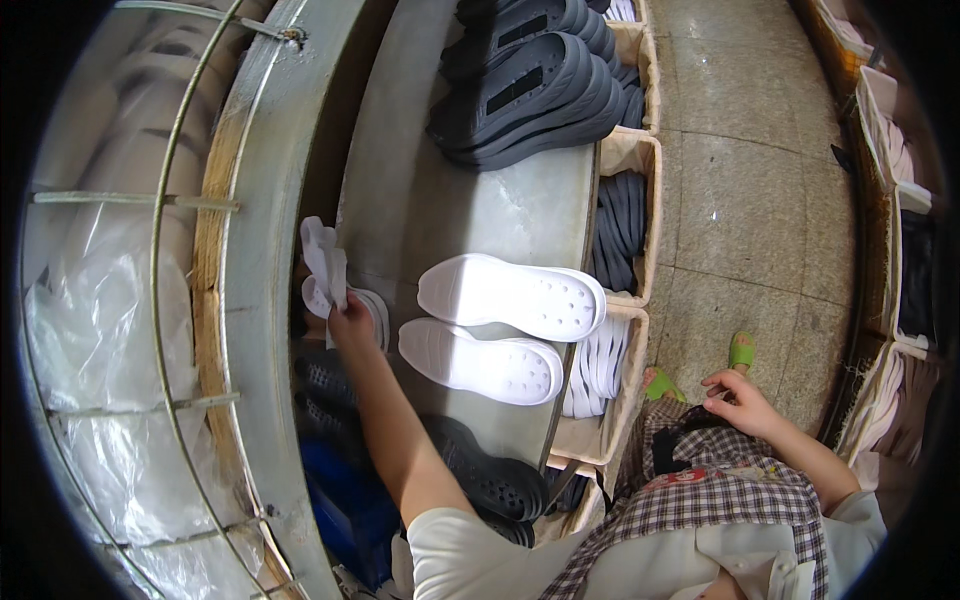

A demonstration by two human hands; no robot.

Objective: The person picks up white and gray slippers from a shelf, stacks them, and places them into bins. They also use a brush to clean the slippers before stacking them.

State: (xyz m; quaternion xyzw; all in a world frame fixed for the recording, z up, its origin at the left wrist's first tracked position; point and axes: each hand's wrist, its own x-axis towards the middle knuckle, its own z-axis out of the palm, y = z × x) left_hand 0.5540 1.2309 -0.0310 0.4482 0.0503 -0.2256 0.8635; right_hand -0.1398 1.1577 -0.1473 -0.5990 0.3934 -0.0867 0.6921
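Observation:
At the back edge of the metal table, my left hand (pixel 350 322) is closed on a white shoe sole (pixel 322 252), which it holds tilted up. More white soles (pixel 372 312) lie right behind that hand. Two stacks of white soles rest on the table to its right: a larger stack (pixel 510 297) and, nearer me, a smaller stack (pixel 482 362), both with round holes in the rounded end. In front of my apron, my right hand (pixel 738 400) hangs in the air with loosely bent fingers apart, holding nothing.
Dark grey soles (pixel 530 105) are piled at the table's far end, black soles (pixel 485 468) at its near end. Cloth-lined bins of soles, one with white soles (pixel 598 372), run along the table's right edge. Wire racking (pixel 165 200) stands left; more bins (pixel 890 130) line the aisle's right.

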